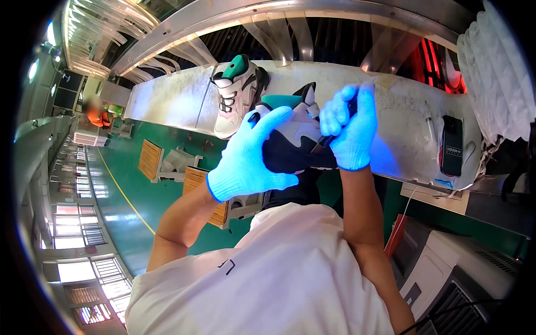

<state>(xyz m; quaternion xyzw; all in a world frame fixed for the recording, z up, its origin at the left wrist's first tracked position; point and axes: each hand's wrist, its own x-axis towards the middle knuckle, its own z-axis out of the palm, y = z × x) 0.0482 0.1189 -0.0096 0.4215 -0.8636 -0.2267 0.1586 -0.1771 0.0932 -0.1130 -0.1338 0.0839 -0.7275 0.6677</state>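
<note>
A dark sneaker with grey-white overlays and a green inner lining is held in front of me at the near edge of the bench. My left hand, in a light knit glove that looks blue, grips it from the left, thumb and fingers spread around its side. At its right end, my gloved right hand is closed, fingers curled around something dark and thin, partly hidden. The mate-like sneaker, pale with black parts and a green tongue, rests on the bench to the left, apart from both hands.
A whitish bench runs across in front, below a metal-framed machine with clear hanging strips and a red glow. A black phone lies at the right, near white fabric. Wooden-topped carts stand on the green floor; someone in orange is far left.
</note>
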